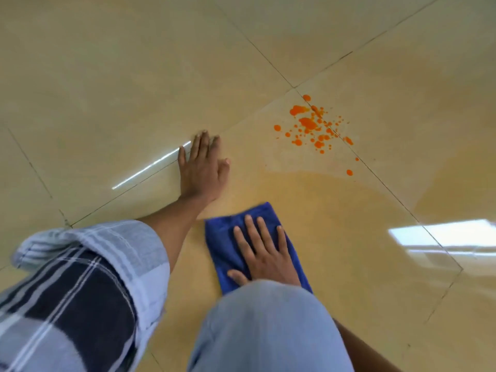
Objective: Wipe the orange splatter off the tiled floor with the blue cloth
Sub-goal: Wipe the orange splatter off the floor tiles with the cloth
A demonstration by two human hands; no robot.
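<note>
Orange splatter (pixel 312 124) lies in many drops across a tile joint, up and right of centre on the glossy beige tiled floor (pixel 112 84). A folded blue cloth (pixel 222 237) lies flat on the floor nearer to me, well short of the splatter. My right hand (pixel 264 253) presses flat on top of the cloth, fingers spread and pointing toward the splatter. My left hand (pixel 202 165) rests palm down on the bare floor to the left of the splatter, fingers apart, holding nothing.
My knee in light blue trousers (pixel 271 328) covers the near end of the cloth and my right wrist. A checked rolled sleeve (pixel 88 269) fills the lower left. Dark tile joints cross the floor, and bright light reflections show at left and right.
</note>
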